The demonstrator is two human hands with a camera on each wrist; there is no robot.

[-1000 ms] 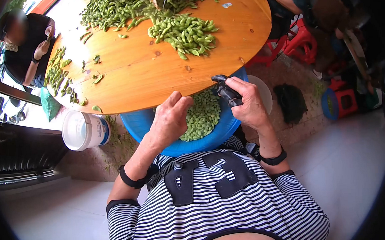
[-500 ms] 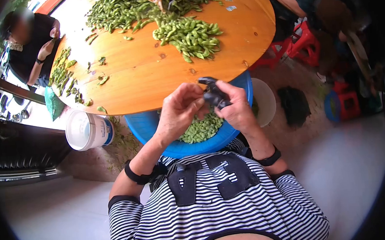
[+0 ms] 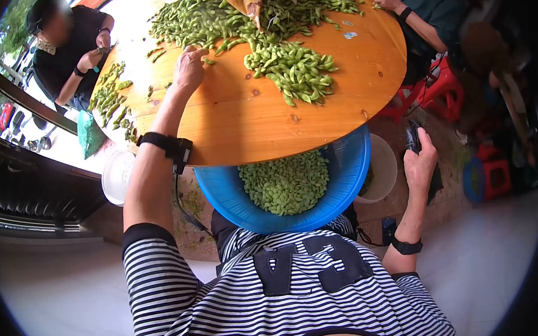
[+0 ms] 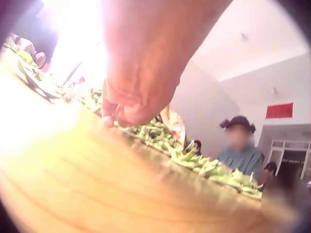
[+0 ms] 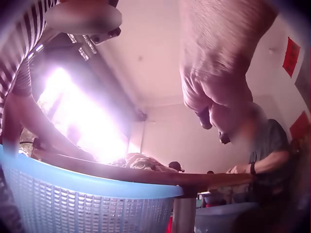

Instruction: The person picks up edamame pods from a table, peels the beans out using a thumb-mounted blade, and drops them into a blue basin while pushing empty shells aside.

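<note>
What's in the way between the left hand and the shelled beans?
The wooden table: its near edge covers the far side of the blue basin holding the shelled beans, so the left hand would likely need to clear it. Nothing else visible.

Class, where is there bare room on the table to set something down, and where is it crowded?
Bare: the table from the nearer pod pile to its near edge, and from that pile rightward to the rim. Crowded: far side, under the pod heap; left rim, under scattered pods.
</note>
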